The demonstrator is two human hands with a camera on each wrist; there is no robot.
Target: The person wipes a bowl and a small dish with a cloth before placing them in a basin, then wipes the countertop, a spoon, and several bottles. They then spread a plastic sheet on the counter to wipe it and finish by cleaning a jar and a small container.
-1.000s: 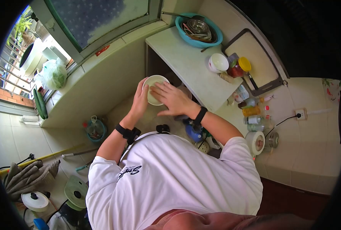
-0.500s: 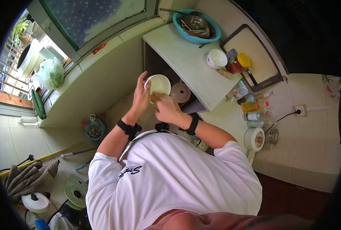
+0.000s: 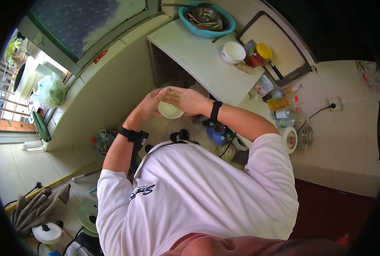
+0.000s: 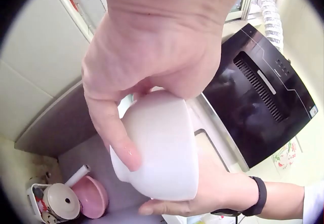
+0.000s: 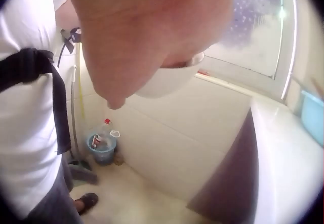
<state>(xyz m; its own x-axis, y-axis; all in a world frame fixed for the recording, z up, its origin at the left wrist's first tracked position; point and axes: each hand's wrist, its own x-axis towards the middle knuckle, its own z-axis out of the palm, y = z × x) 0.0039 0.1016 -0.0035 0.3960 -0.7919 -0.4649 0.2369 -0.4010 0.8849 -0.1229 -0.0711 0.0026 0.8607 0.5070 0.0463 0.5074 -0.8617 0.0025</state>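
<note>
A white bowl (image 3: 171, 111) is held over the floor in front of the body, beside the counter. My left hand (image 3: 148, 106) grips it from the left; in the left wrist view its fingers wrap the bowl's outside (image 4: 164, 143), near the foot. My right hand (image 3: 191, 102) lies with straight fingers across the bowl's upper part, fingertips close to the left hand. The left wrist view has the right hand (image 4: 212, 186) behind the bowl, its thumb stretched out below. In the right wrist view the palm hides much of the bowl (image 5: 167, 82).
On the white counter (image 3: 190, 57) stand a light blue basin (image 3: 185, 23) of utensils, another bowl (image 3: 233, 52) and a yellow-lidded jar (image 3: 263, 52). Several bottles (image 3: 279, 113) line the wall. A pink basin (image 4: 93, 196) and a lidded pot (image 4: 62, 201) sit under the counter.
My right hand has gone from bent fingers inside the bowl to straight fingers across its upper part. The bowl has shifted slightly left and down in the head view.
</note>
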